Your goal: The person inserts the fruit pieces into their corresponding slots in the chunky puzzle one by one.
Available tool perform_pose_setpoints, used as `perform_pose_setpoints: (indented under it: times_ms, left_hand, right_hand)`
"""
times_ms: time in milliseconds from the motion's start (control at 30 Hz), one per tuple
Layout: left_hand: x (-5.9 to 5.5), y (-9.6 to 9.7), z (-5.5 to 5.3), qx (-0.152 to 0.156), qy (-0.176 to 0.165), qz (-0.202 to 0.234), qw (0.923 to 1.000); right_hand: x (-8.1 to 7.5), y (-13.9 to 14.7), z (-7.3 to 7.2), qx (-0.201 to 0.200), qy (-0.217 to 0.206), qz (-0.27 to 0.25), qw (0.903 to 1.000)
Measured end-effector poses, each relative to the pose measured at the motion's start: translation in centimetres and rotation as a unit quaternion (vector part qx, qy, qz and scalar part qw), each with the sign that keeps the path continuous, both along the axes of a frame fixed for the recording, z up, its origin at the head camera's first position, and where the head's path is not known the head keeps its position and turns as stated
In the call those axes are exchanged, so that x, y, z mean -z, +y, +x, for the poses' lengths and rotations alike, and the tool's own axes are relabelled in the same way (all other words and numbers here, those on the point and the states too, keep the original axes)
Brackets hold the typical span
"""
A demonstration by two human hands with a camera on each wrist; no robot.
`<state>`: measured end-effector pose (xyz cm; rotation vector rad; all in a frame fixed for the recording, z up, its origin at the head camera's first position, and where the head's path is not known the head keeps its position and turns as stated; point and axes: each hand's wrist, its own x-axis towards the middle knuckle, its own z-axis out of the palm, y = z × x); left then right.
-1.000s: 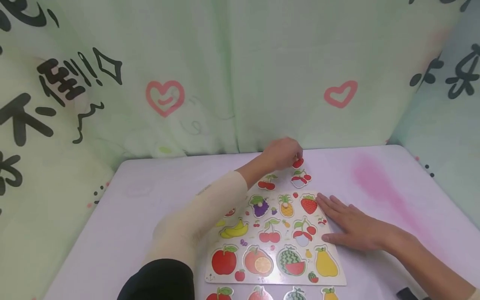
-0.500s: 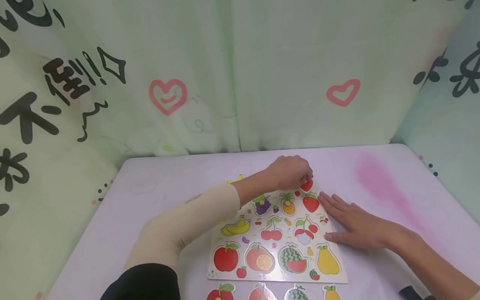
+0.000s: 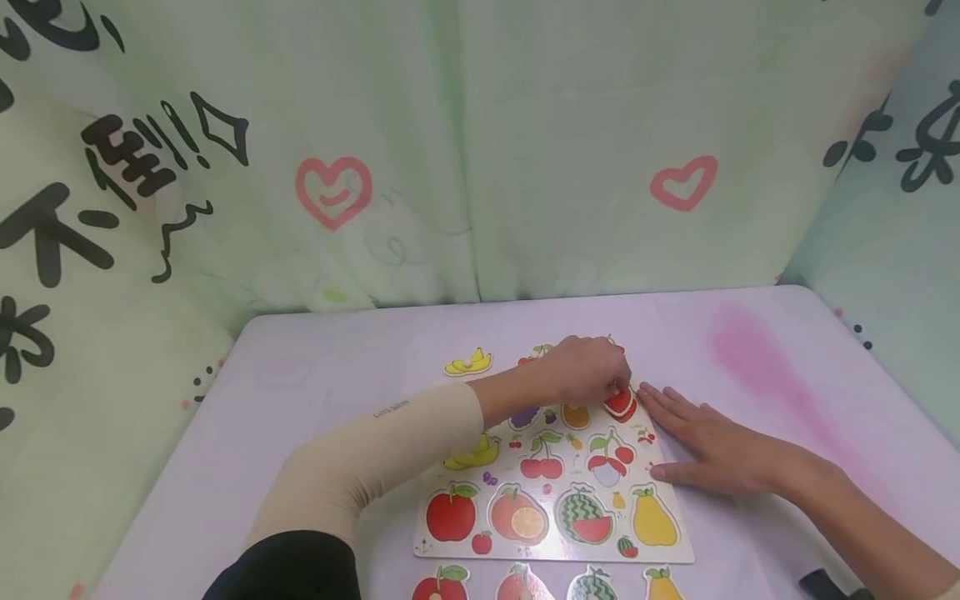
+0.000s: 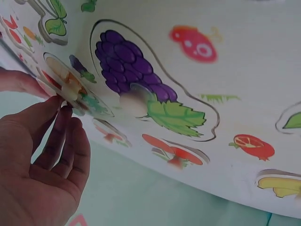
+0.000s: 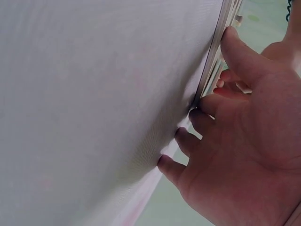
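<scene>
A white fruit puzzle board (image 3: 551,557) lies on the table. My left hand (image 3: 585,371) pinches a strawberry puzzle piece (image 3: 621,403) over the strawberry spot at the board's upper right corner. Fingers hide much of that piece. In the left wrist view, my left hand (image 4: 47,160) has its fingertips together near the board, close to the pineapple and the grapes (image 4: 124,63). My right hand (image 3: 712,446) rests flat with spread fingers at the board's right edge. Seen from the right wrist, the thumb and fingers touch the board's edge (image 5: 211,59).
Beyond the board lie a banana piece (image 3: 468,362) and cherry pieces partly behind my left hand. Apple (image 3: 440,587), orange (image 3: 522,586), watermelon (image 3: 592,587) and pear pieces (image 3: 663,587) lie in front of it. A curtain (image 3: 510,167) hangs behind the table (image 3: 300,392).
My left hand has brought the strawberry piece from beyond the board toward me, down onto its upper right corner. My right hand stays at the board's right edge.
</scene>
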<state>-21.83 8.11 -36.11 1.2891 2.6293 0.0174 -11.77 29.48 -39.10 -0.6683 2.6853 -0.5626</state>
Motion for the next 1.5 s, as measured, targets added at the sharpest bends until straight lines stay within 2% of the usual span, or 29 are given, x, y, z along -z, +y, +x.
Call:
perform_pose_setpoints:
  times_ms: [400,800,967,1200,1500]
  left_hand:
    - [0.3,0.3,0.2,0.012,0.015,-0.004,0.9998]
    - [0.7,0.4,0.4,0.016,0.014,0.001,0.9998]
    - [0.8,0.1,0.2,0.004,-0.001,0.009,0.9999]
    - [0.4,-1.5,-0.8,-0.033,-0.027,0.029,0.9987]
    - [0.2,-5.9,-2.6,-0.063,-0.001,0.054,0.9966]
  right_hand:
    - [-0.3,0.0,-0.2,0.001,-0.001,-0.003,1.0]
    - [-0.5,-0.2,-0.1,0.003,-0.005,-0.002,1.0]
    - [-0.4,-0.1,-0.1,0.003,-0.005,-0.002,1.0]
    - [-0.2,-0.1,0.1,0.006,-0.008,-0.008,0.9999]
    - [-0.3,0.0,0.2,0.02,-0.018,-0.011,0.9996]
